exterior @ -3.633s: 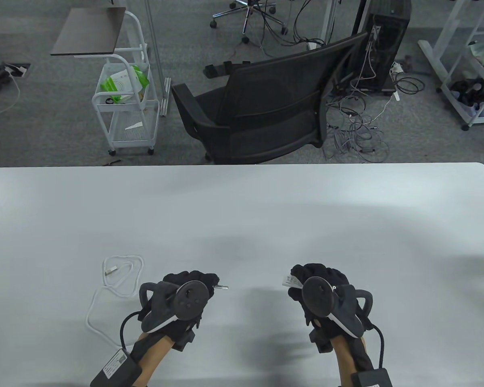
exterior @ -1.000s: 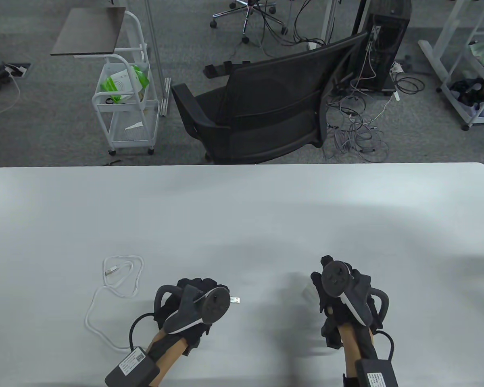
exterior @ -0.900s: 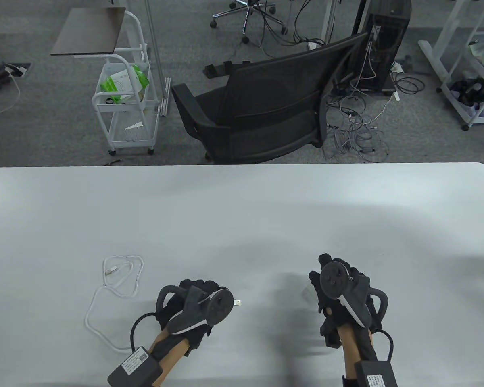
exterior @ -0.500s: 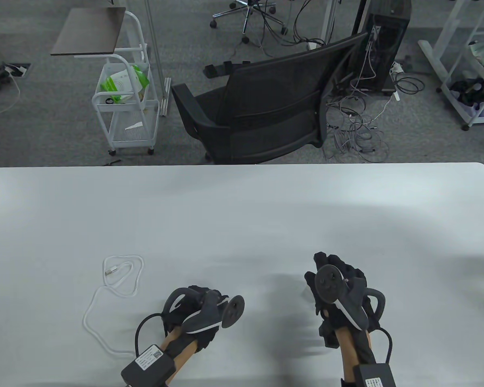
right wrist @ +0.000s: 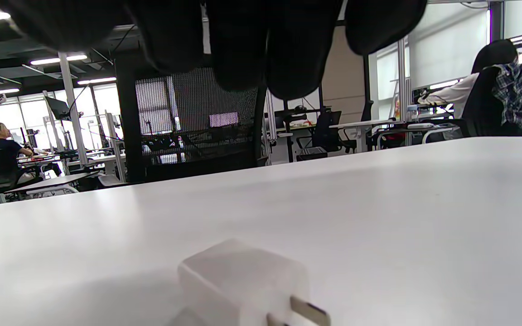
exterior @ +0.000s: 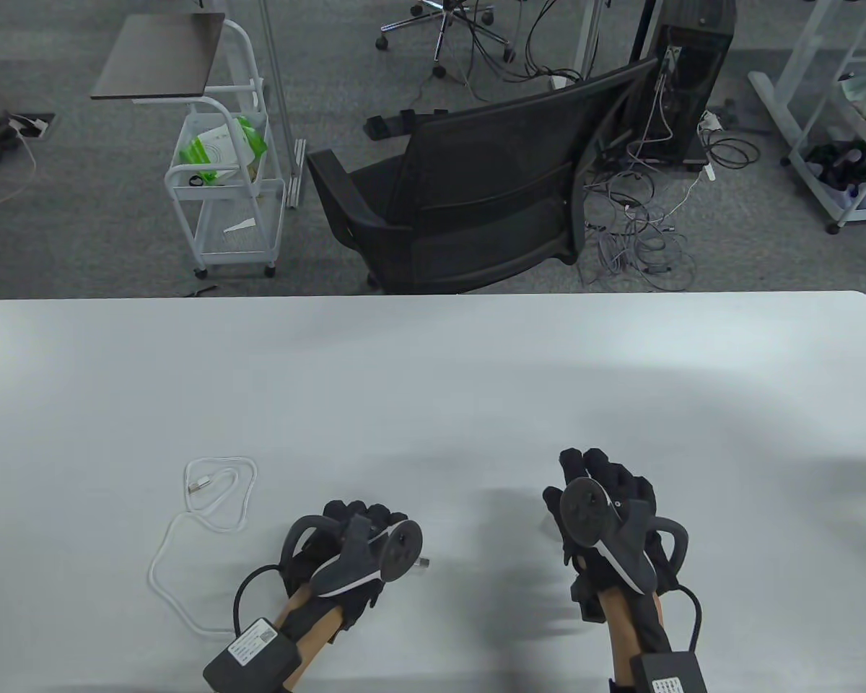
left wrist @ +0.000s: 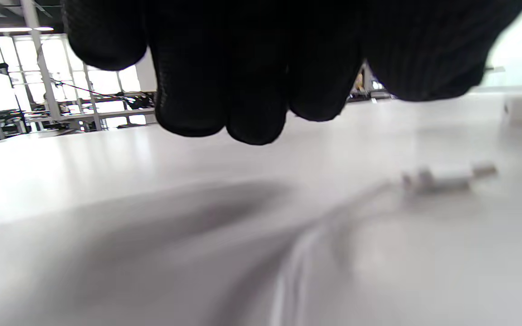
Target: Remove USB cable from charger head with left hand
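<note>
— Left hand (exterior: 353, 548): holding anything?

— Seemingly not, though the left wrist view is blurred. Gloved fingers (left wrist: 243, 90) bunched and hanging just above the white tabletop (exterior: 433, 375), nothing pinched between them.

— And the thin white USB cable (exterior: 160, 559)?

— Flat on the table. Silver metal USB plug (left wrist: 447, 179) lying below and to the right of those fingers, apart from them. Seen from above, pokes out just right of the round black tracker disk (exterior: 403, 550). Long axis left to right, tip aimed at the right hand (exterior: 606, 520). Trails back leftward from there, loops once, ends in a small connector (exterior: 200, 484) well to the left.

— Plugged into anything?

— No. Separate from the white cube-shaped charger head (right wrist: 243, 280), with bare table between.

— Whereabouts of that charger?

— Resting on its side beneath the right hand, hidden by it from above. Two metal prongs (right wrist: 306, 312) pointing right in the right wrist view.

— Right hand's grip?

— None. Fingers (right wrist: 288, 54) loose and raised over the charger, not touching.
</note>
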Motion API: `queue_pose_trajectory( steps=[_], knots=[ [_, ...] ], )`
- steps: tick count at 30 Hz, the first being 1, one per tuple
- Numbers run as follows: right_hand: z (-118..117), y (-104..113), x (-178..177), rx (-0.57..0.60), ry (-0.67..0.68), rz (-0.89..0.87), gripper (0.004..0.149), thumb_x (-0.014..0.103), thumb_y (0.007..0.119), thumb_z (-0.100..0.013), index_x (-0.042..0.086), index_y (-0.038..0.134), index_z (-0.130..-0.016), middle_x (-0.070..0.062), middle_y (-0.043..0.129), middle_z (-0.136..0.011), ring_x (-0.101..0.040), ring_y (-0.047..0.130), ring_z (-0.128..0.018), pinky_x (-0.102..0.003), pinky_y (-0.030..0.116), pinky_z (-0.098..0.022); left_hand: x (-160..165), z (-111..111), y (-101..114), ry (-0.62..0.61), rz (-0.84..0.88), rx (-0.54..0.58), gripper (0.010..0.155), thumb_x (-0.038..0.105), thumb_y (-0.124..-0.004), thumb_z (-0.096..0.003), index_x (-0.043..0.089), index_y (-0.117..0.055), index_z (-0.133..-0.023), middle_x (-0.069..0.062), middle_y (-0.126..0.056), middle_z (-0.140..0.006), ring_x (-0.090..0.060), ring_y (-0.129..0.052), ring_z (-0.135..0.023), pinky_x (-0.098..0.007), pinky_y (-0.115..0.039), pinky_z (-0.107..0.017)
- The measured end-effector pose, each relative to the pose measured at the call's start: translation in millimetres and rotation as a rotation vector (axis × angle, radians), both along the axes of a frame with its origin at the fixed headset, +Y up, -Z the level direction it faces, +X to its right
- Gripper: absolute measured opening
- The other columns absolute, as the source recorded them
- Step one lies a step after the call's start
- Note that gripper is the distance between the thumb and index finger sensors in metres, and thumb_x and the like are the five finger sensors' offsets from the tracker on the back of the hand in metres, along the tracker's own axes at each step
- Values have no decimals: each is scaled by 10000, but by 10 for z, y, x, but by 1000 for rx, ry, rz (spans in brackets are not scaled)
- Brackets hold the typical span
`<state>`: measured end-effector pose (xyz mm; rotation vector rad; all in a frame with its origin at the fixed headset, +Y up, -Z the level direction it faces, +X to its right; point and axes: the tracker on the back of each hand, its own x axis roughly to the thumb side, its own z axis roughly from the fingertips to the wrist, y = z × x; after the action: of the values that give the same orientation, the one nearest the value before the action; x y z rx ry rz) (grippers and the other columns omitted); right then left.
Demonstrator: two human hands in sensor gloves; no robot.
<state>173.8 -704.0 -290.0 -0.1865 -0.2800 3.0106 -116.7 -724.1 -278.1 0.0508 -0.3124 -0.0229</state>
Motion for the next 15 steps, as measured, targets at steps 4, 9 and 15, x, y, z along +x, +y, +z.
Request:
queue_pose_trajectory(
  steps=[4, 9, 15],
  knots=[
    [19, 35, -22, 43, 1, 27, 646, 592, 677, -375, 375, 611, -980, 24, 644, -1097, -305, 749, -1005, -606, 572, -726, -234, -5, 283, 71, 141, 54, 664, 544, -781, -298, 313, -855, -917, -38, -925, -993, -344, -915, -918, -603, -625, -716],
    [48, 79, -69, 110, 5, 93, 663, 606, 678, -368, 399, 574, -990, 47, 584, -1126, -307, 688, -1046, -613, 532, -745, -477, 43, 506, 127, 172, 184, 699, 558, -771, -301, 337, -801, -963, -27, -830, -1082, -367, -804, -1017, -625, -541, -764],
    [52, 70, -152, 165, 2, 290, 676, 629, 674, -355, 450, 532, -991, 97, 517, -1152, -283, 620, -1092, -609, 483, -775, -689, 48, 548, 180, 128, 254, 723, 574, -762, -301, 370, -749, -995, -3, -739, -1146, -366, -725, -1076, -635, -482, -791]
  ],
)
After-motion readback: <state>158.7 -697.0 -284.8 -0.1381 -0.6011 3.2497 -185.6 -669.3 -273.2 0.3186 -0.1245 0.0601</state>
